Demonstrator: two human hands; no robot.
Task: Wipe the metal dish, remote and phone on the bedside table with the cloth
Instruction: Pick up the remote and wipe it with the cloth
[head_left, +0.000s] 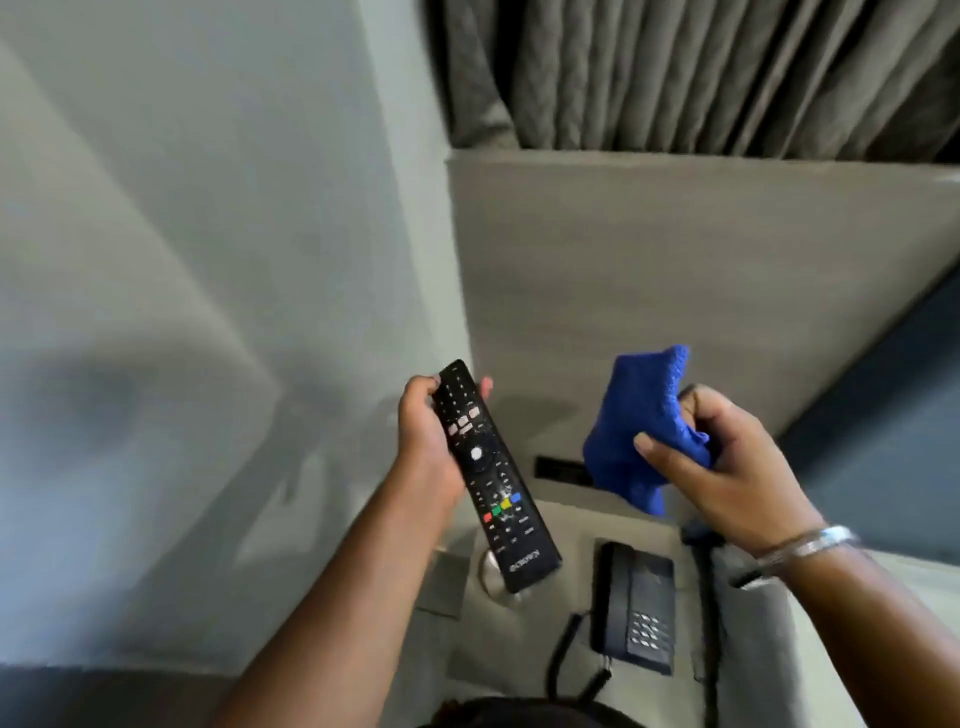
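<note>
The left hand (423, 436) is holding the black remote (493, 473) up in the air, fingers wrapping around its upper half from the left side, fingertips showing past the right edge near the top, buttons facing the camera. The remote is tilting diagonally, top end up-left, branded bottom end down-right, hanging over the metal dish (491, 574), which is mostly hiding behind it; only a bit of shiny rim is showing, sitting on the bedside table (550, 525). The right hand (722, 457) is clutching the bunched blue cloth (644, 426), thumb pressing across the front, fingers closing tight behind, one fold of cloth sticking upward and another drooping down. A metal bangle (810, 543) is sitting on the right wrist. Cloth and remote are apart, not touching. The dark phone (634, 605) is lying flat on the table below the right hand, handset on the left, keypad at lower right, coiled cord (563, 657) trailing off its left side. Grey curtain (701, 73) is hanging above the panel behind the table. Frame is slightly blurry.
</note>
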